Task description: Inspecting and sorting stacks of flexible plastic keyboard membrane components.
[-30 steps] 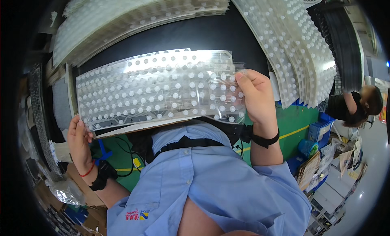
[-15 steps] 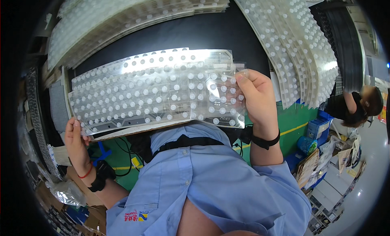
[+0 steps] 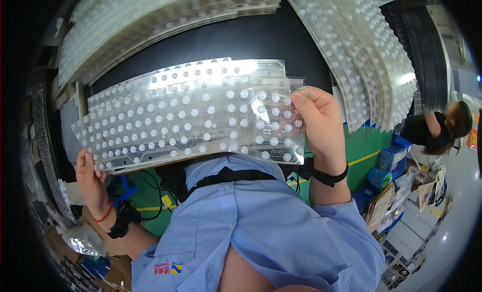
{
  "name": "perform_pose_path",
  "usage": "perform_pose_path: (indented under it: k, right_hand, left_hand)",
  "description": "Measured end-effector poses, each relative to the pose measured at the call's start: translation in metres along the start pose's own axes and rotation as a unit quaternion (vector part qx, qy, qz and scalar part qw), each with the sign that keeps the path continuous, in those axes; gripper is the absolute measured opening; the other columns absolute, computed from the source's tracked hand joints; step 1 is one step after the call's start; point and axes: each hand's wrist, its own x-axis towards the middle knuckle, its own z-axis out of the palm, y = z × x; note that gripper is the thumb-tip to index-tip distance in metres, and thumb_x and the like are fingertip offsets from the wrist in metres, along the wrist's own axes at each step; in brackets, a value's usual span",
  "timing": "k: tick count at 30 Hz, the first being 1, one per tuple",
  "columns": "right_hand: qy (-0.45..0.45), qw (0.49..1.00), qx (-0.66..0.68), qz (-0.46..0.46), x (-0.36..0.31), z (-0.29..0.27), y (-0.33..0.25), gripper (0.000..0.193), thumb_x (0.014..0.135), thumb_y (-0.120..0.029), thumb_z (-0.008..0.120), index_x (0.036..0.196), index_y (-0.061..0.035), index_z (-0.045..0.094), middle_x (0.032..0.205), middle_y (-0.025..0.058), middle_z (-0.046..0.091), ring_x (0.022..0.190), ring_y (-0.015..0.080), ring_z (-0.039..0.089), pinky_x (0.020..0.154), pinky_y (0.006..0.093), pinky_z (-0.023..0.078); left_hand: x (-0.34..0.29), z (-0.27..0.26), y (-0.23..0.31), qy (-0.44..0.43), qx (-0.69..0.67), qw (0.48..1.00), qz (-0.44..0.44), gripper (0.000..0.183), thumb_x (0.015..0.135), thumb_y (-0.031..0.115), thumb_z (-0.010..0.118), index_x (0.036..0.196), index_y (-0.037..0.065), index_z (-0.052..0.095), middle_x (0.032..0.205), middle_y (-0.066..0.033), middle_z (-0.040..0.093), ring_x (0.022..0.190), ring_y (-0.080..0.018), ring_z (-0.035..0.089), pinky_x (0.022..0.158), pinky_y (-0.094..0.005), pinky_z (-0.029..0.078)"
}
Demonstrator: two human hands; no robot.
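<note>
A clear keyboard membrane sheet point(image 3: 201, 123), dotted with rows of white rubber domes and fine traces, stretches between my hands above the table's front edge. My right hand point(image 3: 319, 113) pinches its right end, thumb on top and fingers behind. At the lower left corner, my left hand point(image 3: 90, 169) grips the sheet between thumb and fingers. Just behind it, partly covered, lies another membrane point(image 3: 191, 71) with similar domes on the black tabletop point(image 3: 211, 38).
Stacked membranes point(image 3: 165, 15) fill the back left of the table. Another fanned stack point(image 3: 361, 56) stands on the right. A co-worker point(image 3: 437, 128) in black is at the far right, near blue bins point(image 3: 394, 154). Cables point(image 3: 155, 191) hang below the table.
The held membrane has shifted slightly left and lies apart from the one behind, its left end now jutting farther out. My left hand has moved a little left and down.
</note>
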Motion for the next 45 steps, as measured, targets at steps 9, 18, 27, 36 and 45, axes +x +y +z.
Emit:
perform_pose_path:
  k: [9,18,27,36,45]
  right_hand:
    - [-0.025,0.998,0.049,-0.011,0.001,-0.001,-0.012,0.019,0.095,-0.01,0.053,0.086,0.0021,0.064,0.075,0.0055,0.067,0.059,0.0065,0.058,0.051,0.0224,0.046]
    - [-0.024,0.981,-0.019,-0.193,0.034,0.03,-0.078,0.029,0.095,-0.013,0.058,0.118,0.0044,0.055,0.094,0.011,0.07,0.073,0.0136,0.066,0.056,0.0243,0.052]
    - [-0.048,0.947,-0.081,-0.306,0.151,0.044,-0.143,0.029,0.085,0.005,0.052,0.113,0.0032,0.061,0.076,0.0029,0.064,0.058,0.0066,0.054,0.051,0.0201,0.041]
    - [0.078,0.905,-0.186,-0.374,0.131,0.04,-0.121,0.047,0.091,-0.015,0.066,0.126,0.0098,0.047,0.091,0.0058,0.059,0.082,0.0109,0.055,0.072,0.024,0.047]
    - [0.034,0.954,-0.251,-0.162,0.02,0.0,-0.024,0.044,0.09,-0.014,0.066,0.126,0.0059,0.051,0.094,0.0065,0.063,0.073,0.0077,0.058,0.063,0.0208,0.048]
  left_hand:
    - [0.001,0.002,0.011,0.004,-0.058,0.998,0.004,0.021,0.102,0.017,0.047,0.117,0.003,0.053,0.067,0.0073,0.044,0.053,0.0014,0.036,0.046,-0.0143,0.029]
    - [0.036,0.036,0.078,-0.012,-0.182,0.978,0.103,0.017,0.103,0.018,0.045,0.11,0.005,0.054,0.072,0.0063,0.043,0.061,-0.0011,0.037,0.054,-0.0155,0.033]
    - [0.1,0.065,0.112,0.008,-0.14,0.972,0.189,0.039,0.102,0.023,0.048,0.132,-0.001,0.049,0.085,0.0033,0.053,0.072,-0.0045,0.046,0.061,-0.0175,0.038]
    - [0.008,0.132,0.071,-0.208,0.427,0.772,0.423,0.057,0.075,0.016,0.076,0.128,0.009,0.056,0.121,-0.0093,0.058,0.112,-0.0264,0.053,0.094,-0.0359,0.042]
    - [0.001,0.132,0.053,-0.277,0.519,0.734,0.339,0.043,0.066,0.014,0.077,0.109,0.01,0.069,0.136,-0.0096,0.055,0.128,-0.036,0.044,0.104,-0.0442,0.036]
